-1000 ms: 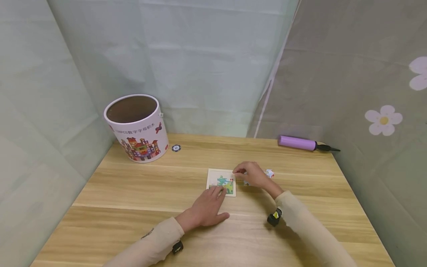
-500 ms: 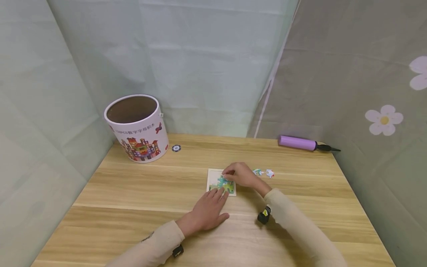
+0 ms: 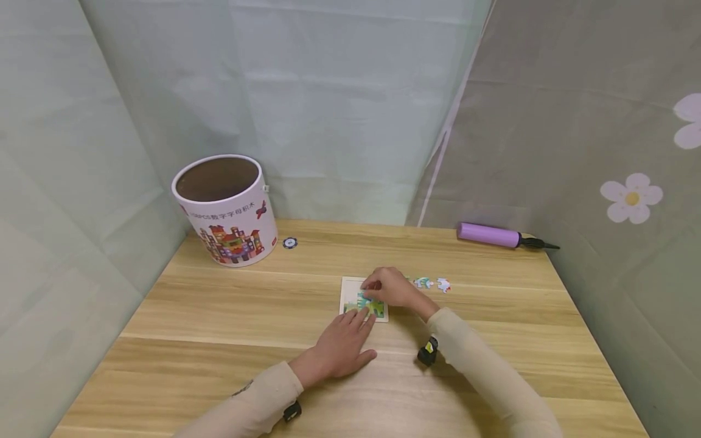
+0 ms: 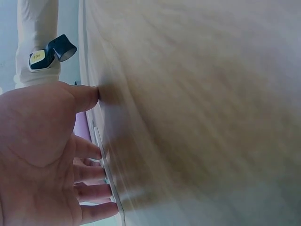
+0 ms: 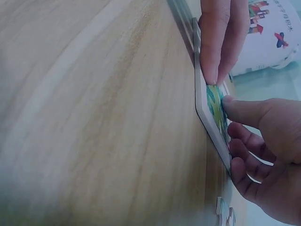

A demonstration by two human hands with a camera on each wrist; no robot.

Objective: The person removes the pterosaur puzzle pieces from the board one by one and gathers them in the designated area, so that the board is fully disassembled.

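Observation:
A small square jigsaw board (image 3: 343, 293) with a pale frame and a partly filled green and blue picture lies on the table in the head view. My left hand (image 3: 341, 344) rests with straight fingertips on its near edge, thumb spread on the wood; the left wrist view shows those fingers (image 4: 89, 174) along the rim. Over the board's right side, my right hand (image 3: 395, 287) pinches a jigsaw piece against the picture, the piece mostly hidden by its fingers. In the right wrist view, the right thumb (image 5: 242, 110) touches the picture.
Loose jigsaw pieces (image 3: 423, 283) lie just right of the right hand. A white printed bucket (image 3: 224, 225) stands at the back left, beside a poker chip (image 3: 289, 243). A purple hand pump (image 3: 489, 235) lies at the back right. Cloth curtains (image 3: 339, 121) enclose the table.
My right hand has moved left from beside the loose pieces to over the board, then shifted slightly nearer me. Loose pieces behind it came into view. The left hand has barely moved.

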